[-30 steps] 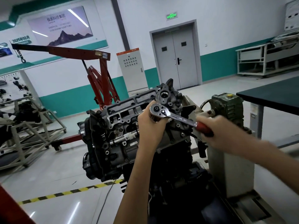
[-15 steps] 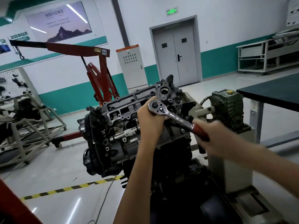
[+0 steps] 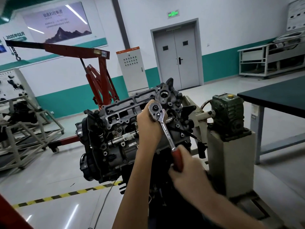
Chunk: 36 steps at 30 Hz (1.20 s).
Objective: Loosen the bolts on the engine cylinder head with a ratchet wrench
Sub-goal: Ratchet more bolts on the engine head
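1. Since the earlier frames the ratchet wrench has swung: its red handle, which pointed out to the right, now hangs down toward the person, nearly upright, while its chrome head sits at about the same spot on the cylinder head.
2. The right hand made that sweep; its fingers are clenched around the red grip at the low end of the handle and are blurred, so I judge the stroke to be under way.
3. The left hand is closed around the ratchet head from the left and behind, steadying it on the fastener; the socket and the bolt under it are hidden.
4. Meaning for the task: a fair arc of turn has gone into this bolt, probably a loosening stroke; whether it has broken free cannot be told.
5. The engine is carried on a stand, with the cylinder head at its upper face, tilted toward the camera.
6. Writing: a green exit sign glows above the grey double door; a wall poster carries characters too small to read. A label on the engine's rail is illegible, and no brand shows on the wrench.
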Each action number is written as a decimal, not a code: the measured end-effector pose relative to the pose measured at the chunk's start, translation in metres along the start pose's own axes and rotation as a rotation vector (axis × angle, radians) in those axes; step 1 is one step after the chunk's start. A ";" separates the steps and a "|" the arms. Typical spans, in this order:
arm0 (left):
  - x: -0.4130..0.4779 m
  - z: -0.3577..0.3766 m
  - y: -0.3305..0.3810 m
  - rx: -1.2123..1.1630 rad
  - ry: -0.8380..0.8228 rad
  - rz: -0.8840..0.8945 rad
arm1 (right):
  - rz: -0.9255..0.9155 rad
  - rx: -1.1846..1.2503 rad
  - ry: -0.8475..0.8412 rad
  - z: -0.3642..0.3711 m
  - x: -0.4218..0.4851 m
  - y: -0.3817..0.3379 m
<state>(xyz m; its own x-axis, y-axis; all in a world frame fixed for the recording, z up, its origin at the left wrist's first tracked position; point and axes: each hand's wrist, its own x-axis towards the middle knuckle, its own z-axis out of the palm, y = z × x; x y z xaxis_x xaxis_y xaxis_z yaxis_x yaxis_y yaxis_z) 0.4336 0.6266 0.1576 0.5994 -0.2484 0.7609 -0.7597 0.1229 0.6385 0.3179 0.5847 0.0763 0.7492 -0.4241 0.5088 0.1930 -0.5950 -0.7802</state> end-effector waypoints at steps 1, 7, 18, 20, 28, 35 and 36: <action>-0.002 0.000 0.001 -0.014 -0.008 0.018 | 0.041 0.083 0.003 0.017 -0.007 -0.006; 0.004 -0.004 -0.001 0.041 -0.038 0.001 | -0.019 -0.036 -0.105 -0.016 0.006 0.001; 0.004 -0.007 0.000 0.014 -0.089 0.008 | -0.427 -0.750 -0.207 -0.123 0.100 0.011; 0.002 -0.006 -0.001 0.020 -0.087 0.020 | -0.274 -0.589 -0.230 -0.101 0.070 0.020; 0.000 0.004 0.003 -0.053 0.001 0.015 | 0.050 0.209 0.001 0.025 -0.010 -0.018; 0.006 0.000 -0.004 0.030 -0.037 -0.007 | -0.225 -0.353 -0.283 -0.086 0.046 0.010; 0.007 -0.001 -0.004 0.028 -0.045 0.000 | -0.281 -0.478 -0.324 -0.104 0.064 0.010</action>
<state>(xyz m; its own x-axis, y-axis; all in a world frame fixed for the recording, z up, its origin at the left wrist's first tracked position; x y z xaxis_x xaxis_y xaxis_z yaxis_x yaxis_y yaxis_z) 0.4410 0.6250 0.1600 0.5880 -0.2912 0.7546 -0.7668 0.0960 0.6346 0.3018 0.4803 0.1391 0.8790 -0.0250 0.4762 0.1617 -0.9238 -0.3471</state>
